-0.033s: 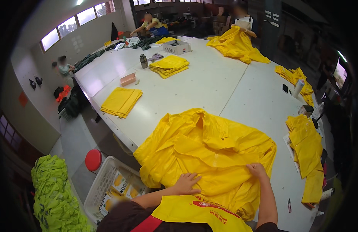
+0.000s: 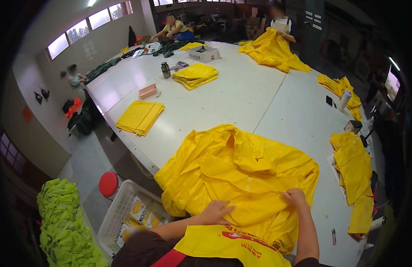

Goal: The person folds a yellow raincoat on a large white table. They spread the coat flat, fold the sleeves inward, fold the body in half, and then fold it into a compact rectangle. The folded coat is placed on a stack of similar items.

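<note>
Here, item by item. Left hand [image 2: 217, 212]: laid flat, fingers spread, pressing the near edge of a yellow raincoat [image 2: 241, 178]; it grips nothing. Right hand [image 2: 296, 198]: fingers curled onto a fold of the same raincoat at its right side, seemingly pinching the fabric. The two hands are apart. Raincoat: crumpled in a loose heap on the near end of the white counter [image 2: 259, 102], partly hanging over the near edge.

Step in hand, as judged: spreading and smoothing the garment ahead of folding. The next move calls for pulling the bunched fabric flat and squaring its edges.

Farther out: folded yellow stack [image 2: 140, 116] at left, another folded stack [image 2: 195, 74] beyond it, more yellow garments [image 2: 355, 169] along the right edge. White basket [image 2: 126, 213] and green bundle [image 2: 66, 227] on the floor at left.
</note>
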Demonstrator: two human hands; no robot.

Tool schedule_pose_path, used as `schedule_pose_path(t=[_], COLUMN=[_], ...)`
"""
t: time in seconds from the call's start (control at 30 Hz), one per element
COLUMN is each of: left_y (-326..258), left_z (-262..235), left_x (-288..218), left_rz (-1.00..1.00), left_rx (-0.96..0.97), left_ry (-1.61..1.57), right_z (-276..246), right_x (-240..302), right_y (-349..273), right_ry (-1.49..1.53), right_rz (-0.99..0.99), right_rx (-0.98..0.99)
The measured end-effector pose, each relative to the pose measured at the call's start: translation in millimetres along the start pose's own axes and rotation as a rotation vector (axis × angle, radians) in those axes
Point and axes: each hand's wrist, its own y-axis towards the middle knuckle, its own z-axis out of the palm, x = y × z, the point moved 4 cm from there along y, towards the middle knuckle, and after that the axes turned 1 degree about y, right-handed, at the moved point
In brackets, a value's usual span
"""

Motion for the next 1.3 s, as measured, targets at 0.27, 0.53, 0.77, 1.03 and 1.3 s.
schedule_pose_path(t=[0.27, 0.53, 0.77, 1.03, 1.3], left_y=[14, 11, 17, 61, 25], left_z=[19, 1, 6, -11, 0], left_x=[-6, -8, -4, 33, 93], left_rz=[0.293, 0.387, -0.062, -0.172, -0.322], left_rx=[0.014, 0.137, 0.716, 0.199, 0.288], left_ry=[-0.199, -0.293, -0.258, -0.176, 0.141], right_z=[19, 26, 27, 117, 95], right_x=[21, -11, 67, 132, 90], right_y=[-1, 16, 1, -58, -73], right_ry=[0.062, 0.116, -0.313, -0.25, -0.274], right_rz=[-0.143, 0.045, -0.134, -0.325, 0.097], right_rx=[-0.239, -0.222, -0.304, 0.075, -0.078])
